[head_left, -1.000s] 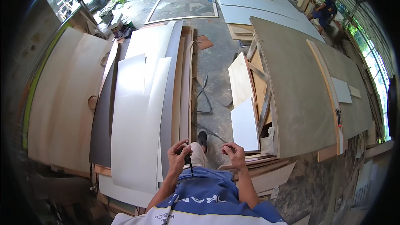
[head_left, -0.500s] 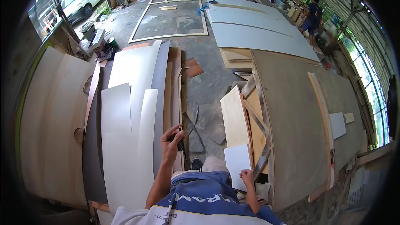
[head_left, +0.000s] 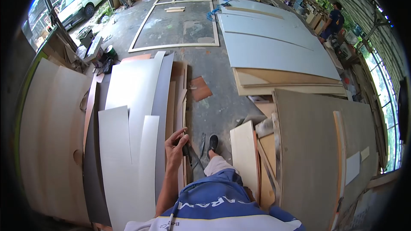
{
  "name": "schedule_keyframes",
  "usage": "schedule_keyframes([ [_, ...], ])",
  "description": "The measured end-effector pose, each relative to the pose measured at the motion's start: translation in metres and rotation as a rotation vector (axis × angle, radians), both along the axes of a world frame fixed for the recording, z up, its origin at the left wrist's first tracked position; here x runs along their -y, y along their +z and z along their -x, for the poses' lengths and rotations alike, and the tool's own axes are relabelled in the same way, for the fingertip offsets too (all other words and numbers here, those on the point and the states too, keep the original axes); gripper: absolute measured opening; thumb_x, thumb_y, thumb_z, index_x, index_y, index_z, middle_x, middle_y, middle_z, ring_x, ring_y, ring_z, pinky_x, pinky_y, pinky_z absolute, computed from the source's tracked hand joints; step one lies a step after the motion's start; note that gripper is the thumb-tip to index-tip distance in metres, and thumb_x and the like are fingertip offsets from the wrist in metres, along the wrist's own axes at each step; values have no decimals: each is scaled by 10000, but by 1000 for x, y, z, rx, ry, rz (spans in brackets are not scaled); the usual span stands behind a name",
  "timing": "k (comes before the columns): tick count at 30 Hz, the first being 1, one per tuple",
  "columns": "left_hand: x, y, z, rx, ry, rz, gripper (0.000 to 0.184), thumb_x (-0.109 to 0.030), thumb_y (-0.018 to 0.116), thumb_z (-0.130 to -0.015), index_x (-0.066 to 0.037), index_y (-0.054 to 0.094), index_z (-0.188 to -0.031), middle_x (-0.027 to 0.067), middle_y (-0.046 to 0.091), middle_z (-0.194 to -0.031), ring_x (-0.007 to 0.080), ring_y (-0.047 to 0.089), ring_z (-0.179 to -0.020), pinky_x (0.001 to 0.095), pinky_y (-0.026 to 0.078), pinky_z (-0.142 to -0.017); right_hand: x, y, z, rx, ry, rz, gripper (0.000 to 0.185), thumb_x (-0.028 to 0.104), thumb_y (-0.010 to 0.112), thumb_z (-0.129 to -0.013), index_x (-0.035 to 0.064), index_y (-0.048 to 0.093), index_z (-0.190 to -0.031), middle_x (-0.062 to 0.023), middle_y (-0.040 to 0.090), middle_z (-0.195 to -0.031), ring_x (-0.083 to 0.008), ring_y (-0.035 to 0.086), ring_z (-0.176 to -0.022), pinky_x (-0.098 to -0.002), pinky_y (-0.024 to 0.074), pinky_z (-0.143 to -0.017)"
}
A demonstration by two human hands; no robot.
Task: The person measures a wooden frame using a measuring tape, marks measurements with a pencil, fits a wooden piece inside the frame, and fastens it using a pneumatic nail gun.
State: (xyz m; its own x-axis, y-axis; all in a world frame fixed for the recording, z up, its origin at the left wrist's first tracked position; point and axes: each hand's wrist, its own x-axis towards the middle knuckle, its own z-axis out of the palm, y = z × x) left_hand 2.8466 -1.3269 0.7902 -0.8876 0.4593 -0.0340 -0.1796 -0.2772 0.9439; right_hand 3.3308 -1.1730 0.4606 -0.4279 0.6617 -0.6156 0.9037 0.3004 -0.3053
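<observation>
My left hand (head_left: pixel 174 144) is raised in front of me, with its fingers pinched around a thin dark tool (head_left: pixel 186 150) that hangs down past the palm; its exact kind is too small to tell. The hand is over the right edge of a stack of long sheets, with a white glossy sheet (head_left: pixel 148 158) to its left. My right hand is out of sight, and only the blue sleeve (head_left: pixel 282 218) shows at the lower right. One dark shoe (head_left: pixel 213 142) is on the concrete floor.
A brown board (head_left: pixel 306 145) bearing a wood strip (head_left: pixel 341 154) lies at the right. Beyond it are large pale blue sheets (head_left: pixel 274 45). A wooden frame (head_left: pixel 173 47) lies on the floor ahead. Another person (head_left: pixel 334 22) is at the far right.
I have moved forward along the gap between the stacks. My left hand keeps the dark tool raised. My right hand has dropped out of view, and the white panel near it has also left the view.
</observation>
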Motion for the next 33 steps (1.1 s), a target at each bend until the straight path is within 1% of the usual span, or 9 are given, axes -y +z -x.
schedule_keyframes([
  [6,-100,20,114,-9,28,80,284,-101,704,-920,9,687,-1181,7,647,-730,77,597,-656,224,465,-625,-202,-16,206,-107,-281,-24,214,215,621,-804,58,697,-682,-111,689,-640,-239,710,-642,-384,560,-618],
  [7,-111,29,129,-11,12,95,282,-99,700,-921,10,687,-1181,10,646,-728,78,599,-658,224,466,-622,-229,43,251,-223,-381,8,200,188,600,-828,45,708,-738,-120,692,-661,-226,709,-641,-372,564,-616],
  [10,-142,22,171,-1,31,131,279,-87,692,-921,11,686,-1183,16,640,-719,81,593,-655,224,461,-619,-312,80,366,-660,-376,46,226,206,633,-889,-7,706,-873,-107,716,-743,-177,698,-645,-309,552,-614],
  [14,-177,1,228,31,65,143,302,-87,694,-908,26,678,-1187,35,638,-723,99,586,-647,229,455,-616,-352,192,514,-892,-429,261,200,196,660,-923,3,711,-937,-72,712,-770,-133,667,-644,-255,508,-592],
  [16,-194,-10,259,110,116,230,323,-99,703,-897,36,671,-1189,46,642,-731,111,593,-646,236,461,-617,-368,199,573,-923,-400,376,206,211,664,-933,13,710,-964,-57,713,-787,-121,651,-630,-249,494,-576],
  [19,-232,-28,322,132,179,246,319,-134,719,-878,31,690,-1150,51,647,-695,117,592,-590,241,469,-561,-414,175,645,-896,-297,394,206,215,639,-950,24,708,-916,-52,708,-800,-110,650,-663,-268,508,-592],
  [25,-349,-11,513,48,126,205,295,-102,701,-888,49,684,-1142,45,640,-683,115,595,-588,243,481,-562,-509,35,707,-293,-136,-3,176,158,631,-868,19,738,-852,-71,712,-695,-151,688,-615,-303,568,-617],
  [29,-445,26,630,-63,-4,209,301,-101,695,-902,34,678,-1170,35,629,-691,110,591,-611,243,480,-582,-538,73,726,-74,-439,144,209,194,648,-849,14,743,-796,-93,720,-708,-169,688,-593,-321,562,-574],
  [33,-545,69,721,-107,-211,170,268,-77,696,-906,7,698,-1161,-1,606,-718,100,612,-677,241,493,-656,-556,-22,729,-374,-544,128,205,187,654,-833,26,739,-739,-108,718,-714,-186,687,-580,-339,562,-556],
])
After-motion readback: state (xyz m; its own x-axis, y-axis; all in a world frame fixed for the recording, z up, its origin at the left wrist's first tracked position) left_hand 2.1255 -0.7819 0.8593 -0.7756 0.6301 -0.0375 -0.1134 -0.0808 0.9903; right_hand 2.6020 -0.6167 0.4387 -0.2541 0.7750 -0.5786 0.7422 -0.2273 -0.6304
